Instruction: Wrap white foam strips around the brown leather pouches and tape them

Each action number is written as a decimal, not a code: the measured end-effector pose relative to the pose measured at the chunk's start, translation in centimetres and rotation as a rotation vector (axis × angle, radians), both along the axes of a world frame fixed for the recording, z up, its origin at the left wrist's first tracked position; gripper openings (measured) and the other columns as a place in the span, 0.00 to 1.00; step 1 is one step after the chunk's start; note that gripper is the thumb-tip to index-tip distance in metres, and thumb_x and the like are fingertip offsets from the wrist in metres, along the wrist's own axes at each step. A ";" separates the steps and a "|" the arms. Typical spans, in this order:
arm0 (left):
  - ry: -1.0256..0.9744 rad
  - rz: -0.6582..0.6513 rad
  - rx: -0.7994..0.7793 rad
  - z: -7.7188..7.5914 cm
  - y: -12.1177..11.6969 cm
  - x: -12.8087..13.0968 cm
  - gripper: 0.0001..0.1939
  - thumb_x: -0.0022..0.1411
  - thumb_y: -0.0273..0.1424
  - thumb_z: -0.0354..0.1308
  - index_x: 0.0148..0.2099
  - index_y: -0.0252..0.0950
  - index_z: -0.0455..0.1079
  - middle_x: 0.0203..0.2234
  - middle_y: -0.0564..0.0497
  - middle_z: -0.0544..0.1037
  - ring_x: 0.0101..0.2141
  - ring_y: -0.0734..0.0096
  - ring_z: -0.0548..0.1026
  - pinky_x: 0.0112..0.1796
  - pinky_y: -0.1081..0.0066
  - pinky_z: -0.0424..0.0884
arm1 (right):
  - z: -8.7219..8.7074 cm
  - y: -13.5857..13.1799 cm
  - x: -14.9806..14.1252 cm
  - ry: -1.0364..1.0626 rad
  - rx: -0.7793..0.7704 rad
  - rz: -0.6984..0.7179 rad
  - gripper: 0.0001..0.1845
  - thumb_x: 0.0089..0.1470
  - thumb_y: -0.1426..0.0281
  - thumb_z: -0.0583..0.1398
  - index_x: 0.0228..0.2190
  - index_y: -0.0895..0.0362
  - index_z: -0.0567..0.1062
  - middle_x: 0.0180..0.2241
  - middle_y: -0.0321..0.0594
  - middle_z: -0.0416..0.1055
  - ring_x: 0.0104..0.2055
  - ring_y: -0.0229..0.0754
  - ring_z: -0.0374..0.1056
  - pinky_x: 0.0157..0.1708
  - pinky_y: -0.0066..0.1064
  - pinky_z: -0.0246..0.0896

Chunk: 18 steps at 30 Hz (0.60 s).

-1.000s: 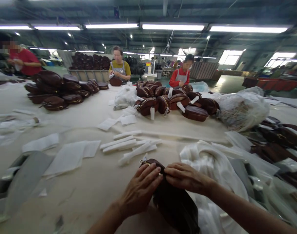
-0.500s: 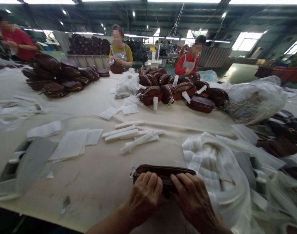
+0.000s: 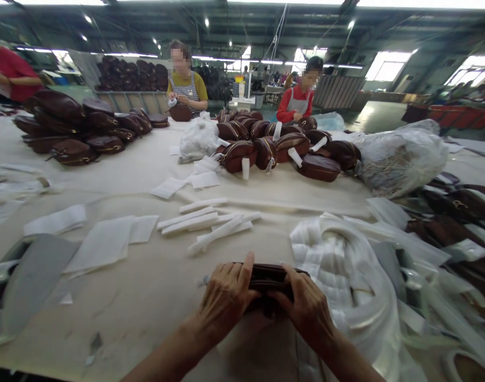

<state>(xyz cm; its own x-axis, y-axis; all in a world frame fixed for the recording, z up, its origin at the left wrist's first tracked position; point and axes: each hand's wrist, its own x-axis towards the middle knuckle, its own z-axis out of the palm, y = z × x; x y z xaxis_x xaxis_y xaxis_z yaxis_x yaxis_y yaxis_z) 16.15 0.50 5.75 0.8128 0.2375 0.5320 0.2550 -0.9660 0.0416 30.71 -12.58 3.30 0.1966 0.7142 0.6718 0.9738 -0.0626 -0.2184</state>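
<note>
A small dark brown leather bag [image 3: 268,274] is held upright near the front edge of the table, its top opening facing up. My left hand [image 3: 228,292] grips its left end, thumb on the near side and fingers over the far side. On the right end, my right hand [image 3: 306,300] holds it the same way. Both hands hide the ends and much of the near side. Just beyond the bag lie several rolled white paper strips [image 3: 206,223]. A coil of white foam sheeting [image 3: 345,265] sits right beside my right hand.
Flat white sheets [image 3: 103,241] and a grey curved piece [image 3: 39,286] lie to the left. Piles of brown bags [image 3: 63,127] stand further back, with a clear plastic bundle [image 3: 401,156] at right. Across the table a person in a checked apron [image 3: 186,87] and one in red [image 3: 296,101] work.
Both hands have shifted from pressing over the bag's top to gripping its two ends with thumbs in front. The bag's opening now shows wider. The whole view has swung slightly to the right.
</note>
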 end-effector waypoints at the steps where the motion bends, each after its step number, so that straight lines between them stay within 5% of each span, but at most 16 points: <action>1: 0.044 0.002 0.018 0.3 0.2 0.3 0.22 0.64 0.40 0.51 0.51 0.25 0.59 0.30 0.45 0.71 0.28 0.62 0.68 0.29 0.64 0.66 | 0.1 0.0 0.1 0.013 -0.014 -0.031 0.23 0.61 0.58 0.50 0.49 0.63 0.64 0.30 0.45 0.72 0.30 0.43 0.67 0.29 0.34 0.64; 6: 0.063 -0.041 -0.028 0.1 0.9 1.3 0.20 0.52 0.41 0.65 0.36 0.31 0.62 0.35 0.43 0.70 0.36 0.57 0.69 0.35 0.60 0.68 | 0.2 0.2 0.6 -0.051 -0.097 -0.111 0.21 0.60 0.56 0.50 0.42 0.60 0.70 0.33 0.48 0.70 0.33 0.48 0.66 0.32 0.39 0.62; 11: -0.030 -0.139 -0.082 -1.4 1.7 0.7 0.15 0.65 0.42 0.49 0.37 0.33 0.60 0.26 0.50 0.69 0.26 0.66 0.67 0.28 0.68 0.66 | 0.0 1.0 1.6 -0.092 -0.054 0.031 0.20 0.61 0.56 0.48 0.39 0.60 0.68 0.34 0.46 0.70 0.35 0.45 0.66 0.36 0.37 0.60; 18: -0.081 -0.138 0.102 0.5 3.9 -2.9 0.14 0.67 0.35 0.46 0.48 0.29 0.61 0.30 0.47 0.72 0.29 0.67 0.70 0.31 0.67 0.67 | 0.8 4.7 0.3 -0.107 -0.007 0.262 0.12 0.61 0.65 0.53 0.41 0.60 0.68 0.29 0.42 0.70 0.31 0.41 0.64 0.33 0.33 0.58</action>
